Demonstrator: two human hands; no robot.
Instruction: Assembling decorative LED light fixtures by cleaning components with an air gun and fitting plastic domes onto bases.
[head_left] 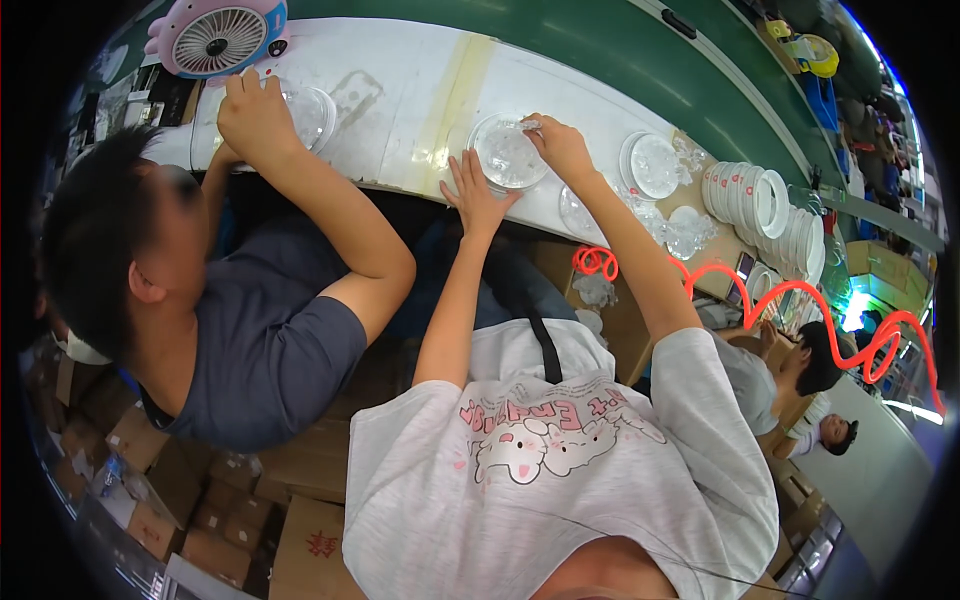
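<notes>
- Toward the upper middle of the frame, a round, flat white plastic dish with a clear, glossy inner surface [508, 154] lies flat on the long white bench [400, 110], just right of a strip of yellowish tape [455, 95].
- Being round, the dish offers no long axis; its rim is what each grip meets, from opposite sides.
- At its upper right edge, the person's right hand [563, 148] has its fingertips drawn together on a small, clear, crinkled plastic piece [528, 125], which points left from that grip, over the dish.
- At its lower left edge, the person's left hand [478, 196] is spread and grasps nothing; fingers lie beside the left rim, the thumb reaching toward the lower rim. Whether the fingers press on the rim cannot be told.
- Relative to the clear piece, the right hand is nearer; the left lies lower left, across the dish.
- Farther right, well apart from the left hand, another round white dish [650, 166] lies near tall stacked white rings [745, 198].
</notes>
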